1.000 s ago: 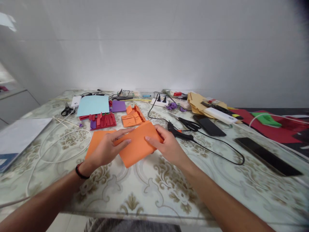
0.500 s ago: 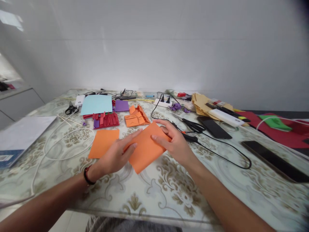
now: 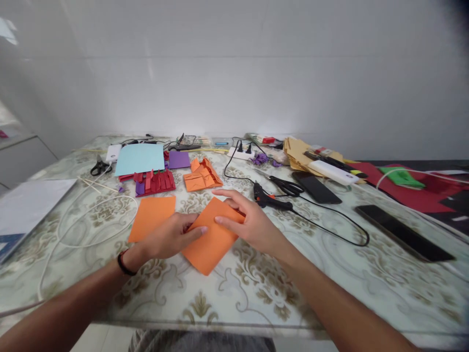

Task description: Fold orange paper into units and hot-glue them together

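A piece of orange paper (image 3: 210, 247) is held at a slant above the table, between both hands. My left hand (image 3: 172, 236) grips its left edge, thumb on top and fingers behind. On the right side, my right hand (image 3: 247, 220) pinches it, thumb on the front face and fingers curled around the far edge. Another orange sheet (image 3: 152, 215) lies flat just beyond my left hand. Folded orange paper pieces (image 3: 201, 176) rest farther back, beside folded red pieces (image 3: 159, 182).
On the patterned table (image 3: 205, 303) are a glue gun (image 3: 271, 199), scissors (image 3: 287, 186), two dark phones (image 3: 403, 232), a light blue sheet (image 3: 140, 159), a power strip (image 3: 241, 153), yellow papers (image 3: 298, 154) and looped white cable (image 3: 98, 244).
The held orange paper has come slightly nearer and turned steeper. My left fingers have moved from its top face to behind the edge. The camera view has shifted slightly.
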Demonstrator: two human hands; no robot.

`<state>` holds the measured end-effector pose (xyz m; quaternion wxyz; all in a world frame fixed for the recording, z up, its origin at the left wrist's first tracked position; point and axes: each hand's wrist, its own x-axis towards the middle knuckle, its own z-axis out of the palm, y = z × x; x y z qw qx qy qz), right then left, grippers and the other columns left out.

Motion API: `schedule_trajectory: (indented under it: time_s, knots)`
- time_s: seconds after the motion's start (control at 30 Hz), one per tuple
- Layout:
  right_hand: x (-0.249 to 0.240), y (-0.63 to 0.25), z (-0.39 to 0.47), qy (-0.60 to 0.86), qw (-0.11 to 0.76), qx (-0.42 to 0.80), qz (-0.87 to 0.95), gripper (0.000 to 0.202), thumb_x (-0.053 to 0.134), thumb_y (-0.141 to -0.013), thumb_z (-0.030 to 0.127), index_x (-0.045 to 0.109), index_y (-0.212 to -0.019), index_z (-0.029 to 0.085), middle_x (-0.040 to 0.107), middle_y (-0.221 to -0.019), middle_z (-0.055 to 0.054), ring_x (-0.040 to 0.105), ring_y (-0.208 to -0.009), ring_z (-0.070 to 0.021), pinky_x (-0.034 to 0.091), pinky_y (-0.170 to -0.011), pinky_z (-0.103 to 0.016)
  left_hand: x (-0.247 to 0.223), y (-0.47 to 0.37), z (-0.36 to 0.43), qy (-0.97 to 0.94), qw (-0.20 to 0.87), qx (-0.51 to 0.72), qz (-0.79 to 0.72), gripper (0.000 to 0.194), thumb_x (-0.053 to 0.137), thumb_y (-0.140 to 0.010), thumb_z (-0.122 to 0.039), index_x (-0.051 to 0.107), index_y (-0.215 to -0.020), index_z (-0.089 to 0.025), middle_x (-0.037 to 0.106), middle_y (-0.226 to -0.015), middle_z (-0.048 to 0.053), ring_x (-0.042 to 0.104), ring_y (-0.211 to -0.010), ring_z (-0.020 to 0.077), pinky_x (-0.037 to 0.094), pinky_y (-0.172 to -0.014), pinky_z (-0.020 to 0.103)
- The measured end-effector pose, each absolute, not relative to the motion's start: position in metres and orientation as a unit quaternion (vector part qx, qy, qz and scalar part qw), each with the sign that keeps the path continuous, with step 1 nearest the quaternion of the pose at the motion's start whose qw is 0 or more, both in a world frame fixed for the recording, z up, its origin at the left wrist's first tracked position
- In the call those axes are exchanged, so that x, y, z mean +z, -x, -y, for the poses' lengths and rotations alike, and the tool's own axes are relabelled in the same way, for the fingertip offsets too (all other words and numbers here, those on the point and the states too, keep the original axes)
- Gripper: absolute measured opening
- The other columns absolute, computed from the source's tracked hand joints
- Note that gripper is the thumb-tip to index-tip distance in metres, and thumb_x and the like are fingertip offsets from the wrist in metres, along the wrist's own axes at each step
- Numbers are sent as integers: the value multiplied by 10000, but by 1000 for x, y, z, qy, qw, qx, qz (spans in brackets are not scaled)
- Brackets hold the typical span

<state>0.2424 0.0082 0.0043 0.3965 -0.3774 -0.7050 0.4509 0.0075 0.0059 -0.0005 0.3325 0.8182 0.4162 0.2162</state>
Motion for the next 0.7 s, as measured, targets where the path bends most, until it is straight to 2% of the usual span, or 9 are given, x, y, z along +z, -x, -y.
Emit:
schedule_trajectory:
  time_s: [0.1,0.23,0.33,0.47,0.53,0.6,0.7]
  knots:
    - [4,-242,-7,373,399,440,713,469,711,-913,291,602,-1368,272,704,-916,-14,659,-780,-180,523,-702,-291,-2,-8,-6,-817,338,214,-415,475,524,-980,-492,364,-640,-202,280,-610,-62,264,-554,98,216,-499,247]
    - [3,-242,-12,387,459,464,651,468,758,-884,363,605,-1315,262,725,-1008,-38,679,-872,-200,539,-756,-307,-6,-8,-5,-787,351,278,-424,453,508,-1002,-501,445,-683,-186,368,-643,-41,324,-586,103,248,-520,243]
    - [1,-240,-17,390,501,523,569,388,804,-830,448,651,-1104,220,734,-974,-37,666,-848,-188,528,-762,-301,-8,-8,-5,-753,361,326,-443,457,526,-1002,-527,508,-713,-174,449,-672,-21,368,-610,112,269,-529,249]
    - [-3,-237,-19,395,493,562,534,363,820,-794,499,657,-808,175,679,-788,-11,586,-718,-151,463,-690,-281,-9,-9,-4,-726,429,321,-431,469,584,-978,-533,550,-695,-161,481,-660,-15,401,-596,110,295,-519,239]
    - [-4,-237,-17,394,488,560,542,366,825,-794,490,646,-756,173,635,-729,8,542,-670,-134,427,-651,-270,-6,-10,-3,-704,487,322,-405,397,615,-970,-505,629,-785,-155,560,-720,4,494,-642,130,391,-561,238]
    - [-3,-238,-16,391,473,559,558,352,826,-801,477,656,-754,172,628,-735,9,541,-675,-134,417,-644,-266,-3,-11,-4,-680,517,352,-383,307,653,-956,-467,687,-956,-163,622,-812,27,575,-732,160,480,-642,260]
    - [-2,-240,-14,390,436,564,583,331,809,-825,480,682,-808,175,658,-792,-11,579,-718,-154,430,-657,-272,0,-8,-5,-664,487,417,-385,361,711,-934,-419,662,-1211,-194,559,-781,-5,544,-711,145,465,-629,246]
